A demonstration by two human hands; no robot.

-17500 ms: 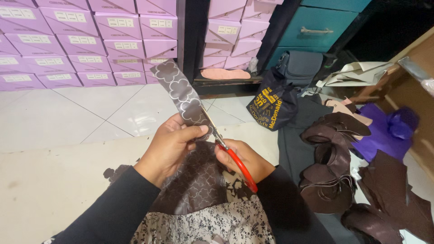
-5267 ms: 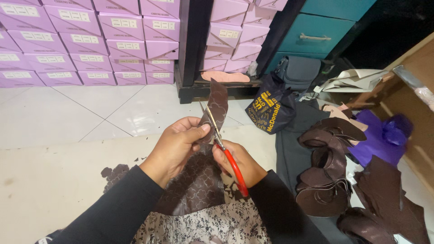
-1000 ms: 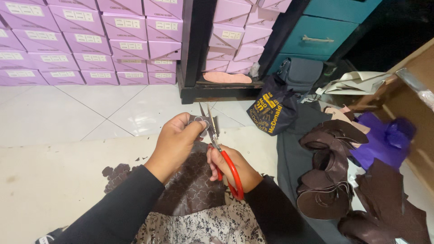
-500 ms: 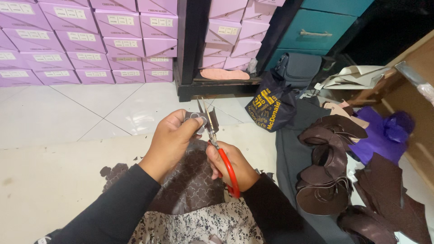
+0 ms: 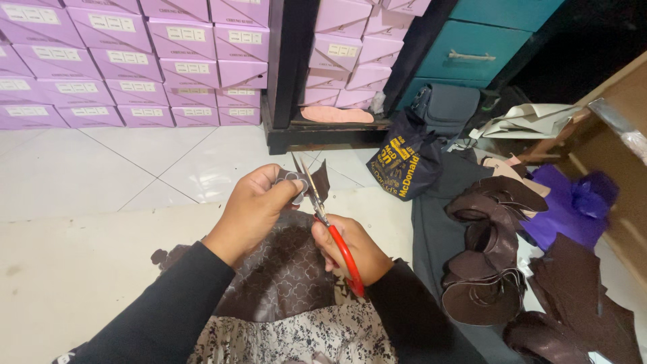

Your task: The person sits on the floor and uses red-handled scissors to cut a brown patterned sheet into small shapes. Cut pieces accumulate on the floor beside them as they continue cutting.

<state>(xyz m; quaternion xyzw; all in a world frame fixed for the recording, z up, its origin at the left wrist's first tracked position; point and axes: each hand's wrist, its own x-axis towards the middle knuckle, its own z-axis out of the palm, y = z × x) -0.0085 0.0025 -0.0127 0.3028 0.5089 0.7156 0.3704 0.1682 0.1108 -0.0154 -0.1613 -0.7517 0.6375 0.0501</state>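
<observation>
Head view: my left hand [image 5: 259,202] pinches the small brown scrap [image 5: 317,180] upright, right hand [image 5: 350,249] gripping red-handled scissors [image 5: 323,216], blades parted beside it.

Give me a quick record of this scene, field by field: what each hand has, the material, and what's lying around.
left hand: pinches a small dark brown patterned piece at its top edge
right hand: grips red-handled scissors, blades up and open at the piece
lap: larger sheet of brown patterned material
right of the person: pile of curved dark brown cut pieces, purple cloth
floor ahead: dark bag with yellow print, white tiles
background: stacked lilac boxes, teal drawers
</observation>
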